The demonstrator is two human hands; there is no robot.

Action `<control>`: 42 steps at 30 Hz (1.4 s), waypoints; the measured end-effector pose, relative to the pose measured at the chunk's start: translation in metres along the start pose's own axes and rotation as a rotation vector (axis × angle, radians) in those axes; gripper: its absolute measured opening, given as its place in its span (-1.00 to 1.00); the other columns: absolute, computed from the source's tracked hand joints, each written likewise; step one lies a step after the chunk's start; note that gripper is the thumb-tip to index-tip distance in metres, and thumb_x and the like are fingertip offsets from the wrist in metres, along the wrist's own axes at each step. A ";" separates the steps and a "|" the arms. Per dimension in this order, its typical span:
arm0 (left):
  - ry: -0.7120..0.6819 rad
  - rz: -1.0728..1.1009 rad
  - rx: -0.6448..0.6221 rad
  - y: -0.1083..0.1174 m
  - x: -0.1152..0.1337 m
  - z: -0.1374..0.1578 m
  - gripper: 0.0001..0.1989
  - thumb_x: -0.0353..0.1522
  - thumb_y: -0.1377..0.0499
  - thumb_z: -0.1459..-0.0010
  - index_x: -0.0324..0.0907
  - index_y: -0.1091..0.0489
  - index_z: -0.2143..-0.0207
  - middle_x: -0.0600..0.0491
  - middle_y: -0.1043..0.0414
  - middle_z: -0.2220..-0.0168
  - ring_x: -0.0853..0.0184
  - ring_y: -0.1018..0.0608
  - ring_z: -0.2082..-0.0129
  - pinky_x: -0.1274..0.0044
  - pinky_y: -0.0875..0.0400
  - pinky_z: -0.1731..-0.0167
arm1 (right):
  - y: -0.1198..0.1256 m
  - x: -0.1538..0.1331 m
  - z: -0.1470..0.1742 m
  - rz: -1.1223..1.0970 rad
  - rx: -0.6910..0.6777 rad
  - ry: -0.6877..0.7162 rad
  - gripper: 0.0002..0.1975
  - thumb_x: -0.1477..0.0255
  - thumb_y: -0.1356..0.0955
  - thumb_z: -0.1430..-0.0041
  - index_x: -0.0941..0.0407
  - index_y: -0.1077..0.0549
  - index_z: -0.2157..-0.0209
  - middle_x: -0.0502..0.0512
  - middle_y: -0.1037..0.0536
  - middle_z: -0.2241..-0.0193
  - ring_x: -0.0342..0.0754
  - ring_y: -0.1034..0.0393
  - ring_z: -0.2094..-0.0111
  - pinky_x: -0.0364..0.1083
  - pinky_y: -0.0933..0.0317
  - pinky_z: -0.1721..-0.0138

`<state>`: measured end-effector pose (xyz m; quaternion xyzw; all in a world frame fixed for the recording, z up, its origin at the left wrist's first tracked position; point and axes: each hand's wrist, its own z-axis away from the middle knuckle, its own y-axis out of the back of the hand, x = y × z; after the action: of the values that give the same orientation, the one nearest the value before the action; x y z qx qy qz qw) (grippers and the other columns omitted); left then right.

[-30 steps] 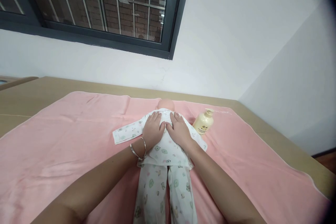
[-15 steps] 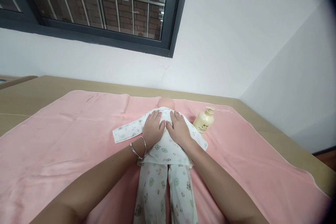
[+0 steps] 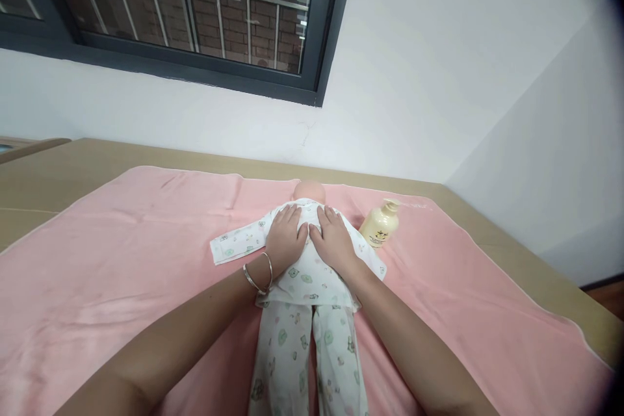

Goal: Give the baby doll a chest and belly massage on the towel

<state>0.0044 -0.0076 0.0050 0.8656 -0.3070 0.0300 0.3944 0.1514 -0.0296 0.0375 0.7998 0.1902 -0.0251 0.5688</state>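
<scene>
A baby doll [image 3: 312,283] in white printed pyjamas lies stretched out on a pink blanket [image 3: 160,234], its bald head [image 3: 310,191] at the far end. My left hand [image 3: 286,238], with a silver bangle on the wrist, lies flat on the left side of the doll's upper body. Flat on the right side of it rests my right hand [image 3: 333,238]. Both hands have their fingers stretched out, and the thumbs point toward each other. Neither one grips anything. A pale yellow pump bottle [image 3: 380,224] is just beyond the doll's right sleeve.
The blanket covers most of a wooden surface [image 3: 112,151] that runs up to a white wall [image 3: 390,91]. A dark-framed window [image 3: 195,65] with metal bars is above on the left. The doll's left sleeve [image 3: 238,244] reaches out sideways over the blanket.
</scene>
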 end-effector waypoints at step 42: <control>0.036 -0.018 -0.043 0.003 0.002 0.000 -0.59 -0.35 -0.01 -0.26 -0.33 -0.32 -0.11 -0.19 -0.34 -0.16 0.06 -0.33 -0.21 0.20 -0.23 -0.21 | -0.001 0.000 0.000 -0.035 0.008 -0.005 -0.43 0.30 -0.16 -0.33 0.32 -0.14 -0.27 0.41 -0.17 -0.26 0.16 0.03 -0.31 0.12 0.18 -0.30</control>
<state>0.0045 -0.0102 0.0083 0.8590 -0.2925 0.0352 0.4187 0.1512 -0.0288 0.0363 0.7985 0.2025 -0.0377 0.5657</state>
